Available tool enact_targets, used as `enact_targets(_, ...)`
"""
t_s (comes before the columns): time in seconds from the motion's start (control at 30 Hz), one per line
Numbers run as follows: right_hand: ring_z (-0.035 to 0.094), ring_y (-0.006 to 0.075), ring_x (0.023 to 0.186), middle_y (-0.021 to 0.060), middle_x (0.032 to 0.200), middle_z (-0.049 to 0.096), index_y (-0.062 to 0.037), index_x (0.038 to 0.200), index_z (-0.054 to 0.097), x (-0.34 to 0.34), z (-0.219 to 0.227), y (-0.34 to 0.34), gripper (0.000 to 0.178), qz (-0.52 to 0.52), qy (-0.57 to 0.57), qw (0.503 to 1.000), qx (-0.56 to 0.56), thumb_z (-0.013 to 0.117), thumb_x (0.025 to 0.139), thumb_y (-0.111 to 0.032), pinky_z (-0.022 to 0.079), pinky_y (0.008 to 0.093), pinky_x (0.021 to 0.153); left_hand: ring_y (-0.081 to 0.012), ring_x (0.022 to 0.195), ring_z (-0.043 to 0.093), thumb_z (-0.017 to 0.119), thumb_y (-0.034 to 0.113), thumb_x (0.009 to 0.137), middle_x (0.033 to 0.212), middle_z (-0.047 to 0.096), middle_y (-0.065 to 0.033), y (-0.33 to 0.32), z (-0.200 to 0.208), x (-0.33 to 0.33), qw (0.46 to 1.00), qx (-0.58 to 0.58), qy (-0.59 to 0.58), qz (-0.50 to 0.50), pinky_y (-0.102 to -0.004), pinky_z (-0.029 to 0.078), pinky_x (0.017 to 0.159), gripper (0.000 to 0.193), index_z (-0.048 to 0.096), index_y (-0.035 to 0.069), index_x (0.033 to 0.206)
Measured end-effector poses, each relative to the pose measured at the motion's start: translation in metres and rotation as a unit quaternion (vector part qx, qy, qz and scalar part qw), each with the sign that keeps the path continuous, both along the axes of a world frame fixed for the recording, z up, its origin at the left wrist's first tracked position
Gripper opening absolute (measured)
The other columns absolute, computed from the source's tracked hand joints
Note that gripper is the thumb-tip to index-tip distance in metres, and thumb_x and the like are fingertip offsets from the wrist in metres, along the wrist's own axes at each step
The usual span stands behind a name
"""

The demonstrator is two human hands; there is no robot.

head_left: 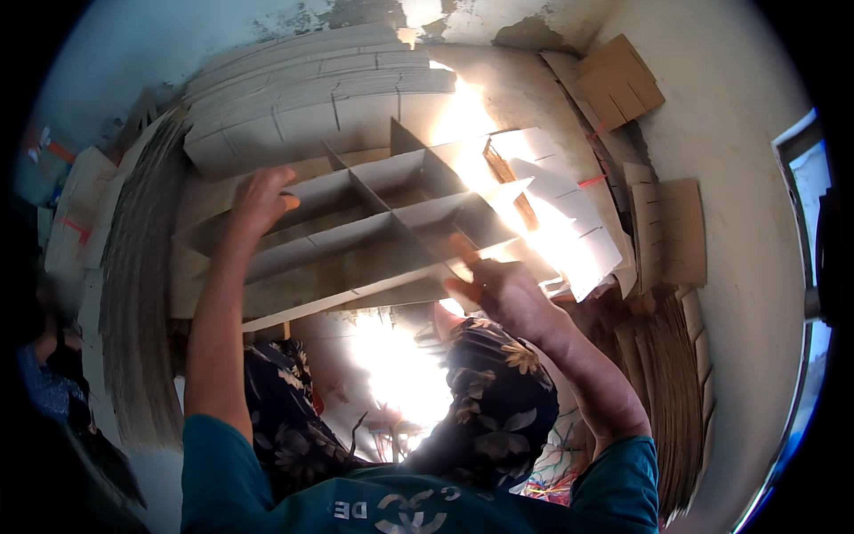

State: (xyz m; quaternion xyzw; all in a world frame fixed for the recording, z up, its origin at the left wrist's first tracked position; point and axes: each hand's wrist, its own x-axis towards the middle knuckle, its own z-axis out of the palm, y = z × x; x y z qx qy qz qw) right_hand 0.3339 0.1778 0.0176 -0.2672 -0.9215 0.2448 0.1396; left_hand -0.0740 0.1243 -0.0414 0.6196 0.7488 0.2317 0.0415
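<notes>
A grid of slotted cardboard divider strips (360, 233) stands on edge in front of me, its long strips crossed by shorter ones. My left hand (262, 200) is at the grid's left side, its fingers and thumb closed at the end of a long strip. My right hand (500, 287) is by the near right corner of the grid. Its index finger and thumb are spread apart, with nothing seen between them; slight blur hides whether a fingertip touches the cardboard. Under the grid lies a brown board surface (200, 280).
A stack of slotted cardboard strips (294, 116) lies behind the grid. Loose pale strips (569, 227) lie to the right in glaring sunlight. More cardboard piles stand at the left (138, 285) and at the lower right (658, 392). A wall (738, 133) rises on the right.
</notes>
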Motion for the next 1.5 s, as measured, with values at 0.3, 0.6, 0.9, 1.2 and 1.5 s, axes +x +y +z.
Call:
enact_targets(0.3,0.056,0.0339,0.109,0.0188,0.114,0.06,0.0059,0.125,0.052,0.159,-0.053,0.072,0.079,-0.302,-0.107,0.896,0.308,0.083,0.069,-0.041,0.048,0.0398,0.092,-0.032,0.095,0.064,0.075,0.003,0.077,0.106,0.068,-0.0156,-0.08,0.09,0.109,0.984,0.177,-0.018,0.008,-0.0386,0.05,0.085,0.041,0.064,0.0,0.116)
enact_targets(0.6,0.062,0.0357,0.072,0.0193,0.076,0.061,0.0004,0.091,0.06,0.205,-0.102,0.112,0.024,-0.25,-0.067,0.966,0.011,0.066,0.082,-0.021,0.049,0.04,0.065,-0.0251,0.098,0.062,0.071,-0.01,0.075,0.105,0.067,-0.0115,-0.087,0.068,0.129,0.983,0.173,-0.038,-0.039,-0.0342,0.051,0.085,0.039,0.065,-0.001,0.113)
enact_targets(0.9,0.069,0.0303,0.081,0.0226,0.099,0.066,-0.0019,0.141,0.041,0.121,0.042,0.062,0.051,-0.228,0.073,0.921,0.307,0.05,0.091,0.004,0.056,0.0362,0.066,-0.0286,0.097,0.063,0.081,0.006,0.069,0.105,0.068,-0.0134,-0.108,0.059,0.125,0.989,0.139,-0.047,-0.026,-0.0374,0.05,0.087,0.046,0.066,0.001,0.112)
enact_targets(1.2,0.065,0.0141,0.078,0.0172,0.103,0.068,0.0016,0.138,0.046,-0.002,0.109,-0.028,0.054,-0.065,0.053,0.996,0.005,0.055,0.085,0.007,0.049,0.0237,0.073,-0.0323,0.08,0.063,0.084,0.018,0.063,0.088,0.068,-0.0169,-0.111,0.028,0.128,0.991,0.07,-0.039,-0.109,-0.0414,0.05,0.076,0.051,0.066,-0.002,0.107)
enact_targets(1.5,0.068,0.0271,0.079,0.0223,0.096,0.066,0.002,0.142,0.04,-0.046,0.083,-0.045,0.058,0.024,0.122,0.992,-0.023,0.055,0.086,0.008,0.052,0.0309,0.069,-0.0299,0.072,0.062,0.074,0.003,0.069,0.076,0.066,-0.0137,-0.113,0.013,0.128,0.99,0.073,-0.072,-0.098,-0.0408,0.049,0.07,0.025,0.068,0.001,0.093)
